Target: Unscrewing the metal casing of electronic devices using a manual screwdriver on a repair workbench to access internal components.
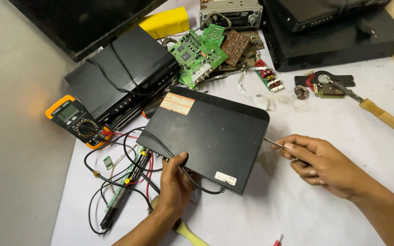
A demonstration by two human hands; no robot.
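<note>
A flat, matte black metal box [206, 136] with rounded corners lies mid-counter [251, 218], its long axis running from 10 to 4 o'clock. The left hand [174, 187] pinches its near edge, grip closed. The right hand [324, 164] grips a thin steel screwdriver [273, 143] closed, tip pointing at 10 o'clock, touching the box's side.

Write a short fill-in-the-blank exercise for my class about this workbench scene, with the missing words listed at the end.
1. The left hand grips the near edge of a flat ____ metal box.
2. The right hand holds a screwdriver whose tip meets the box's ____ side.
3. The multimeter by the cables has an ____ casing.
4. The circuit boards behind the box are mostly ____.

Missing words: black; right; orange; green
</note>
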